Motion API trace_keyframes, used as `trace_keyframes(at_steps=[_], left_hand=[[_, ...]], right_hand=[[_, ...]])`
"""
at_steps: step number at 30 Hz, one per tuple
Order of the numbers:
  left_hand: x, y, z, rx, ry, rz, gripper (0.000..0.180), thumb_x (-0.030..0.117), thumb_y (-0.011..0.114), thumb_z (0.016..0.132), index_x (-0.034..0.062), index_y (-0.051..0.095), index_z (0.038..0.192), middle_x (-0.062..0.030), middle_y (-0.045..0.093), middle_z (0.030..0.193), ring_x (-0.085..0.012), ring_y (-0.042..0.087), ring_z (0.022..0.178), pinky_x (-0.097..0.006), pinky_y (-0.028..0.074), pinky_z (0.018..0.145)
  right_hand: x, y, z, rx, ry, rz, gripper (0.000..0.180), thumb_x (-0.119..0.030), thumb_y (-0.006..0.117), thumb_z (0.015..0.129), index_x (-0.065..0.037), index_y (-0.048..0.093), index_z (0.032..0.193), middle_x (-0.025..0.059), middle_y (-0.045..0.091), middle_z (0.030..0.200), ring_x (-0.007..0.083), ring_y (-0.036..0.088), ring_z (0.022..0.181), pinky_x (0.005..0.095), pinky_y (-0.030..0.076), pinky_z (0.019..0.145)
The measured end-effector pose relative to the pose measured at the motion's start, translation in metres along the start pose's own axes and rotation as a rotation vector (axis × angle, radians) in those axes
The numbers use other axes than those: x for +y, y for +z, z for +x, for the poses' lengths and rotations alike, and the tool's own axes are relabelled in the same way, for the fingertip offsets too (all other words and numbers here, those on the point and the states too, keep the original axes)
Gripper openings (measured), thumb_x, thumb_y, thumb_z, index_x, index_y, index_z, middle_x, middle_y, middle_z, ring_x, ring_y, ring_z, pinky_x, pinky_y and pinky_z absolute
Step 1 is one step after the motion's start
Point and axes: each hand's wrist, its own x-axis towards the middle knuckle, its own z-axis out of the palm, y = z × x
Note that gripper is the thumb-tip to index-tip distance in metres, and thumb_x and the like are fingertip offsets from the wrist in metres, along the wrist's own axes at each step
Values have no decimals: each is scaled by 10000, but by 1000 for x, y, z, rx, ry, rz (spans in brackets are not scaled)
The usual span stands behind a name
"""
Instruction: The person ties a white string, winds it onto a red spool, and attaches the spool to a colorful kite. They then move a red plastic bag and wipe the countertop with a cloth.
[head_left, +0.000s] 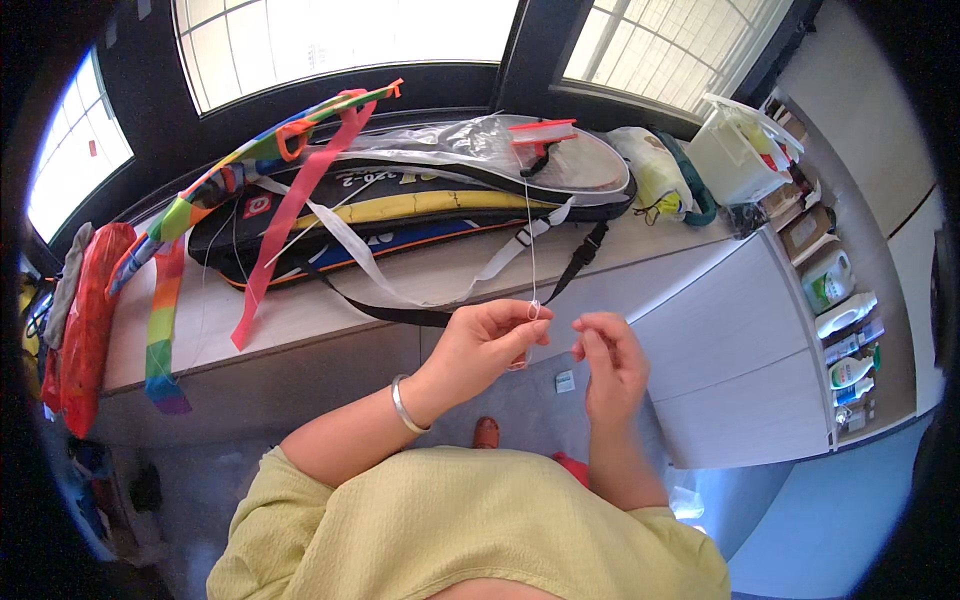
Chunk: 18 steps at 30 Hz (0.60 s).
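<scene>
My left hand [490, 345], with a silver bangle at its wrist, pinches a thin white string [531, 245] between thumb and forefinger. A small loop of the string stands at the fingertips, and part of it hangs below the hand. The string runs up toward a red winder [543, 132] lying on the bags on the ledge. Close by on the right, my right hand [612, 365] is closed with its fingers curled and thumb pressed in. Whatever lies between them, if anything, is too small to make out. A folded multicoloured kite [215, 195] with ribbon tails lies to the left.
Black racket bags [400, 215] with trailing straps cover the ledge [655, 248]. A red plastic-wrapped bundle [98, 320] lies at far left. On the right stand a white bin [735, 150], a pale cabinet [735, 350] and a shelf with several bottles [828, 280].
</scene>
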Motion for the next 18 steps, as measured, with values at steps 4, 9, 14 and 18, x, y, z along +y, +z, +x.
trace_keyframes(at_steps=[4,9,14,18], left_hand=[[6,-5,-1,1,-17,90,226,198,560,949,15,651,1045,1,635,823,-39,519,625,-179,441,563],[7,-16,-2,-16,11,135,243,217,543,960,18,655,1041,5,629,801,-43,533,638,-187,451,566],[15,-25,-4,28,-19,385,234,205,538,956,18,664,1022,10,621,782,-42,539,650,-189,448,553],[12,-34,-4,90,111,610,235,180,519,957,6,665,1019,11,609,767,-40,539,661,-188,442,546]], right_hand=[[1,3,30,-165,105,-18,189,-54,577,899,-38,622,1081,29,616,946,52,534,703,192,438,611],[14,12,58,-453,439,313,193,-51,588,876,9,620,1056,63,636,923,90,551,661,224,453,580],[26,11,65,-487,407,317,124,-81,653,854,-28,630,964,16,626,809,76,556,644,211,459,571],[18,11,67,-425,365,256,91,-67,655,853,-31,623,931,10,613,786,71,554,638,198,455,566]])
